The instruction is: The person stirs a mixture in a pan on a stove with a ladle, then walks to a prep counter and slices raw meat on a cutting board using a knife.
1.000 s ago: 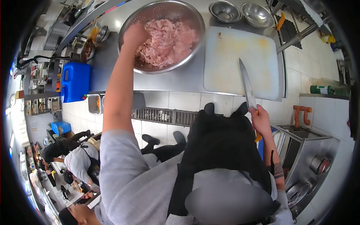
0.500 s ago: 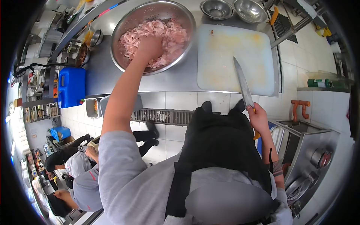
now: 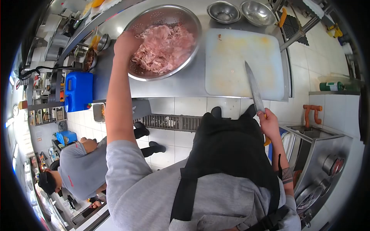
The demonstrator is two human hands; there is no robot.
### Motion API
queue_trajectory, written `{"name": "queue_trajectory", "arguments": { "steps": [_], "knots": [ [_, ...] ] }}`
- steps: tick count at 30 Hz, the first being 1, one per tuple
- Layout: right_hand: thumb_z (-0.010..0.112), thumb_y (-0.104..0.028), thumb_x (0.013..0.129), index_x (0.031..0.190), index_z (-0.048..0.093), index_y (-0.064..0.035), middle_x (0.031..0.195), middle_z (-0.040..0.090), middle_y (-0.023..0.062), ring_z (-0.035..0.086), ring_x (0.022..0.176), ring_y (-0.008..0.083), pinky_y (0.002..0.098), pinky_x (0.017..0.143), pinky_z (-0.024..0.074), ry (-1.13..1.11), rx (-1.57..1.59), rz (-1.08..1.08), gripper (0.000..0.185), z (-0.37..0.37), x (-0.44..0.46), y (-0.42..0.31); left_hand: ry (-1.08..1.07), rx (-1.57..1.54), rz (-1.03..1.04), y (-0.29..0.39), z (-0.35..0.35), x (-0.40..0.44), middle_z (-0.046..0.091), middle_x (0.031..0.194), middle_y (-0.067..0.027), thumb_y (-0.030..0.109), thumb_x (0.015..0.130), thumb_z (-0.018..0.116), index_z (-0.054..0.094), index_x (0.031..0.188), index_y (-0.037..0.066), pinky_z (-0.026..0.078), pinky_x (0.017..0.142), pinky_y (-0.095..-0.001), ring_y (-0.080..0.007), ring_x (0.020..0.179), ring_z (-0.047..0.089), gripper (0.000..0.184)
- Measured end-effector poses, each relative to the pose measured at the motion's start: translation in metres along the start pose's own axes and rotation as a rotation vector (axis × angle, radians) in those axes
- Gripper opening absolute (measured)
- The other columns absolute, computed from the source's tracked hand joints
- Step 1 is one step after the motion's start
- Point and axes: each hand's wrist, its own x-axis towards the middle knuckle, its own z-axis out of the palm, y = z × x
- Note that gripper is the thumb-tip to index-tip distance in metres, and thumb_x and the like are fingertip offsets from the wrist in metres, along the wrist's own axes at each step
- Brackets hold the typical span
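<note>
A large metal colander [image 3: 165,14] with small holes in its wall holds a heap of pale pink sliced raw meat [image 3: 163,48], partly blurred. At the colander's left rim is my left hand [image 3: 126,44], closed over the edge, its fingertips hidden from view. My right hand [image 3: 268,122] is wrapped round the yellow handle of a long kitchen knife [image 3: 253,84]. The blade points away from me, its tip over the white cutting board [image 3: 231,65] and its heel beyond the counter's front edge.
Two metal bowls, a smaller one [image 3: 223,12] and a wider one [image 3: 257,13], stand behind the board. A blue jug [image 3: 79,91] is at the counter's left end. A co-worker in a grey shirt [image 3: 83,167] bends at lower left. A floor drain grate [image 3: 169,122] runs below the counter.
My left hand has moved left out of the meat to the colander's rim. The right hand still holds the knife in nearly the same place. The co-workers at lower left have shifted.
</note>
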Motion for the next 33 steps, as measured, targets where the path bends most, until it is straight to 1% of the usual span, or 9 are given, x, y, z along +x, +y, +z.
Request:
{"name": "queue_trajectory", "arguments": {
  "steps": [4, 7, 11, 15, 17, 21, 24, 27, 33],
  "knots": [
    [0.063, -0.025, 0.102, 0.098, 0.062, -0.0008, 0.063, 0.058, 0.011, 0.055, 0.05, 0.0182, 0.0377, 0.05, 0.0447, 0.002, -0.047, -0.076, 0.025, 0.005, 0.003, 0.008, 0.033, -0.125, -0.047, 0.005, 0.012, 0.011, 0.074, 0.114, -0.0222, 0.019, 0.087, 0.066, 0.075, 0.122, 0.015, 0.056, 0.093, -0.0478, -0.04, 0.108, 0.069, 0.037],
    [0.062, -0.026, 0.102, 0.099, 0.062, -0.0008, 0.063, 0.058, 0.0123, 0.055, 0.049, 0.0197, 0.0385, 0.05, 0.045, 0.01, -0.064, -0.104, 0.025, 0.002, 0.0, -0.005, 0.183, -0.031, 0.354, -0.004, 0.038, 0.014, 0.072, 0.119, -0.023, 0.018, 0.085, 0.066, 0.074, 0.123, 0.014, 0.055, 0.096, -0.0482, -0.0395, 0.11, 0.069, 0.039],
    [0.063, -0.026, 0.102, 0.098, 0.061, 0.0005, 0.065, 0.058, 0.0157, 0.057, 0.052, 0.0224, 0.0399, 0.053, 0.046, 0.008, -0.079, -0.085, 0.027, 0.0, -0.008, -0.017, -0.045, 0.132, 0.293, 0.019, 0.065, -0.002, 0.069, 0.128, -0.0183, 0.012, 0.081, 0.067, 0.07, 0.131, 0.013, 0.046, 0.111, -0.0487, -0.04, 0.123, 0.062, 0.049],
    [0.064, -0.026, 0.101, 0.097, 0.061, 0.0015, 0.067, 0.058, 0.0171, 0.058, 0.057, 0.0235, 0.0405, 0.058, 0.0472, 0.089, -0.206, -0.225, 0.028, 0.004, -0.012, 0.003, -0.023, 0.0, 0.74, 0.041, 0.092, -0.015, 0.068, 0.131, -0.0135, 0.01, 0.081, 0.069, 0.072, 0.126, 0.014, 0.039, 0.116, -0.0507, -0.0369, 0.127, 0.06, 0.045],
    [0.064, -0.026, 0.101, 0.098, 0.06, 0.0016, 0.07, 0.059, 0.0189, 0.058, 0.062, 0.0278, 0.0406, 0.063, 0.0481, 0.007, -0.096, -0.025, 0.028, 0.002, -0.009, -0.009, -0.131, 0.172, 0.715, 0.054, 0.089, -0.018, 0.071, 0.122, -0.0136, 0.015, 0.08, 0.072, 0.077, 0.113, 0.014, 0.039, 0.116, -0.0483, -0.0365, 0.125, 0.061, 0.033],
    [0.064, -0.025, 0.101, 0.1, 0.061, 0.0022, 0.073, 0.06, 0.0215, 0.056, 0.064, 0.0324, 0.0409, 0.065, 0.0478, 0.044, -0.159, -0.134, 0.028, -0.001, -0.013, -0.007, -0.349, 0.39, 0.684, 0.059, 0.088, -0.005, 0.074, 0.111, -0.0127, 0.023, 0.077, 0.078, 0.078, 0.101, 0.012, 0.045, 0.11, -0.0467, -0.0343, 0.117, 0.065, 0.026],
    [0.062, -0.023, 0.103, 0.091, 0.057, -0.0029, 0.062, 0.049, 0.0025, 0.047, 0.051, 0.011, 0.033, 0.048, 0.0387, 0.095, -0.063, -0.174, 0.025, 0.002, -0.007, 0.012, -0.279, 0.097, 0.486, 0.034, 0.065, 0.007, 0.074, 0.101, -0.015, 0.024, 0.076, 0.078, 0.076, 0.095, 0.007, 0.055, 0.09, -0.0443, -0.0304, 0.1, 0.07, 0.026],
    [0.064, -0.025, 0.101, 0.1, 0.061, 0.0017, 0.069, 0.059, 0.0183, 0.059, 0.061, 0.0284, 0.04, 0.061, 0.0473, 0.08, -0.084, -0.098, 0.027, -0.006, -0.007, 0.009, -0.284, -0.168, 0.296, 0.004, 0.036, 0.014, 0.073, 0.092, -0.0146, 0.018, 0.077, 0.077, 0.074, 0.093, 0.003, 0.057, 0.078, -0.0396, -0.0273, 0.085, 0.072, 0.021],
    [0.063, -0.024, 0.102, 0.1, 0.062, -0.0002, 0.063, 0.057, 0.0098, 0.054, 0.052, 0.0172, 0.0363, 0.051, 0.0442, 0.002, 0.048, 0.038, 0.024, -0.004, -0.008, -0.008, -0.435, -0.851, -0.012, -0.007, 0.057, -0.011, 0.07, 0.079, -0.0119, 0.017, 0.082, 0.077, 0.07, 0.091, -0.001, 0.054, 0.068, -0.034, -0.0216, 0.07, 0.068, 0.021]
  ]
}}
